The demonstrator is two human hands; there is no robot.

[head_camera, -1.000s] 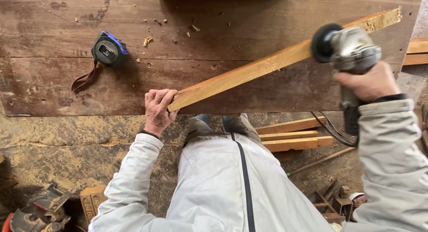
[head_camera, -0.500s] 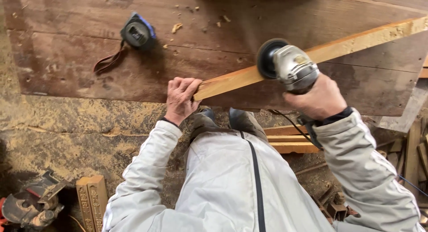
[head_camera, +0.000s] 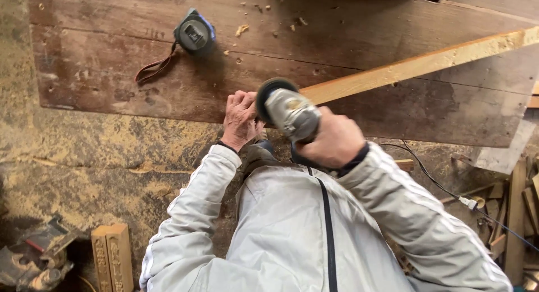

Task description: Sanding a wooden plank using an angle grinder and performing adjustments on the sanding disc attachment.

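**Grinder at the near end of the strip**

The right hand (head_camera: pixel 331 140) grips an angle grinder (head_camera: pixel 287 111), its disc apparently at the pale wooden strip's (head_camera: pixel 415 64) near end. The left hand (head_camera: pixel 240 119), fingers curled at nine o'clock, pins the strip to the dark board (head_camera: pixel 112 84). Next comes steady pressure.

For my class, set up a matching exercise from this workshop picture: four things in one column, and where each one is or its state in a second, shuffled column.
Things:
1. tape measure
2. angle grinder
3. wooden strip
4. carved wooden block

Places or states:
A. gripped in the right hand
B. on the sawdust floor, lower left
C. lying on the dark board, strap trailing
D. slanting across the board, near end under the left hand

Pairs: 1-C, 2-A, 3-D, 4-B
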